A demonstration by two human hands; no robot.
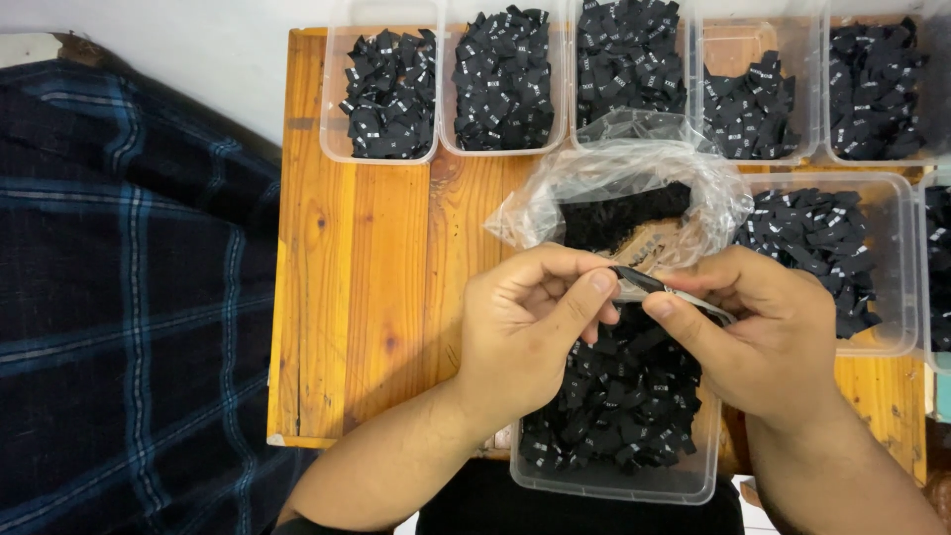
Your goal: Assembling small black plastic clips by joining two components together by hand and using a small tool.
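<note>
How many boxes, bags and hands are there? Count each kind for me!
Clear plastic boxes of black labels: 8, such as the near box under the hands
Clear plastic bag: 1
Hands: 2, the left hand and the right hand, pinching one black label between them
Wooden table: 1
Total: 12, not counting the loose labels

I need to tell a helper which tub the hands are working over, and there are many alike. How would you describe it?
Start at the wooden table and go to its near edge. There a clear plastic tub of small black labels sits right under the left hand and right hand. Unlike the other tubs, lined up along the far side, it overhangs the table's near edge.
</note>
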